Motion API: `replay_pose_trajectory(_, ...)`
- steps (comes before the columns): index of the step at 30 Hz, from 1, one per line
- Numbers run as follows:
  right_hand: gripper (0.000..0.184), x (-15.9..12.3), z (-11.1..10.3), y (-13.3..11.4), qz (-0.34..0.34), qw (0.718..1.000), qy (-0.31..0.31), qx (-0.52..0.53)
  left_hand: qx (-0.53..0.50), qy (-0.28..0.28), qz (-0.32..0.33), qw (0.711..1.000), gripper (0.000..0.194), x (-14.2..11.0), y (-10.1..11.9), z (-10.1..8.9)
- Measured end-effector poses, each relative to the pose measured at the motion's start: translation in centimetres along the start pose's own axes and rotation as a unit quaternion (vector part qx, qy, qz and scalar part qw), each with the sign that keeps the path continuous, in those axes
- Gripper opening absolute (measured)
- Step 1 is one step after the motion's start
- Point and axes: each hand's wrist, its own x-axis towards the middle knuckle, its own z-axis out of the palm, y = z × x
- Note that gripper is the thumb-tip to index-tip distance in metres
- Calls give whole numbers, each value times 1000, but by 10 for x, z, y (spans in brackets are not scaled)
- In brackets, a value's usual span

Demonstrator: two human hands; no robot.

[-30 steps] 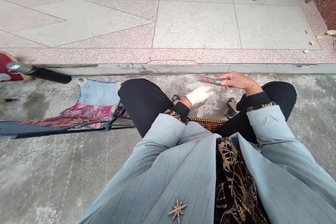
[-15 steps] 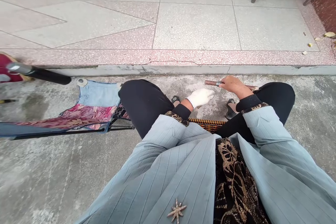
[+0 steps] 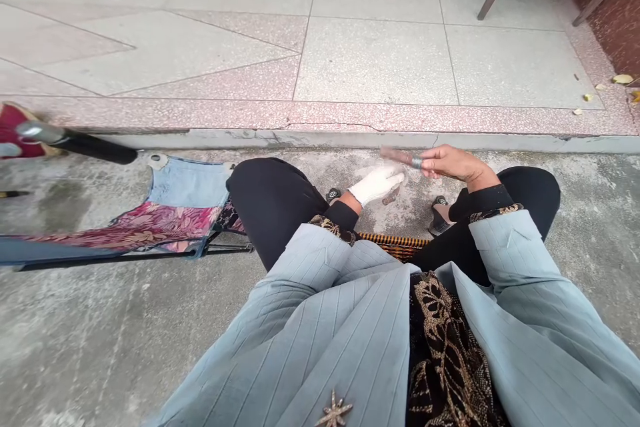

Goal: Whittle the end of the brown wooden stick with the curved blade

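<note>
Floor: rough concrete slab [image 3: 100, 327], terrazzo step [image 3: 320, 119] at 12 o'clock.
Left side: floral folding seat [image 3: 150, 227] at 9 o'clock.
Left hand: white-gloved left hand [image 3: 377, 185], flat, grasping nothing visible.
Right hand: right hand [image 3: 450, 163] clenched on a brown rod [image 3: 397, 155], at 12 o'clock.
Risk: fingertip hold could drop it.
Hidden: blur hides the rod's end.

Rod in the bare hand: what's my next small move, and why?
Probably bring the gloved left hand up to steady the rod: the bare right hand holds it alone, it looks blurred, and that gloved hand sits just below it.
</note>
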Motion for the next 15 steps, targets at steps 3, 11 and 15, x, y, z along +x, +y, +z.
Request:
replay_pose_trajectory(3,45,9,2,5,-22,983,172,69,9,-35,10,999,31,0,1,8)
replay_pose_trajectory(11,19,29,10,15,151,885,156,-412,150,-45,12,988,34,-6,9,3)
replay_pose_trajectory(15,8,18,16,13,135,924,-29,-357,177,-31,-20,983,34,-9,3,-12)
